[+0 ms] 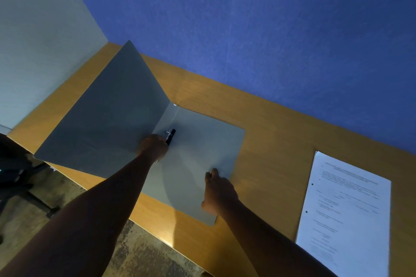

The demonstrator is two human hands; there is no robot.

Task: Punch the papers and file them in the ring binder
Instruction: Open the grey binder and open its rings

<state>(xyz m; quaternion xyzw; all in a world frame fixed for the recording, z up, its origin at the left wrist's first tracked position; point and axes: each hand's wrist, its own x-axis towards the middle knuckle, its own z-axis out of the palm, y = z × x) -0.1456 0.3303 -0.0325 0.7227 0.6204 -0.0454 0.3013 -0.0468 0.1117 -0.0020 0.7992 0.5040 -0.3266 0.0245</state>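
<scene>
One ring binder (198, 153) lies open in the middle of the frame on a wooden desk (270, 132). Its two covers are flat grey board with rounded corners; the right cover lies flat on the desk, while the left cover tilts up toward the upper left, its outer lower corner hanging past the desk's near edge. At the spine sits one metal ring mechanism (168, 134) with a black lever, small and partly hidden.

One stack of papers (346, 213) lies at the lower right of the frame, well apart from the binder. The top sheet is white with printed lines too blurred to read, and two punched holes show along its left edge. How many sheets are in the stack cannot be told.

Two bare hands are in view. The left hand (154, 147) is at the ring mechanism with fingers curled around it; the exact grip is hidden behind the knuckles. The right hand (219, 191) rests on the flat right cover near its lower right edge, fingers extended and pressing down, grasping nothing.

The desk has a warm orange wood grain and a straight near edge running from the left of the frame down toward the bottom centre. A strip of bare desk lies between binder and papers. A blue fabric partition (270, 29) rises behind the desk, with a pale panel (33, 40) at the upper left. Below the desk edge shows a mottled floor (144, 254) and a dark chair base (20, 186) at the far left.
</scene>
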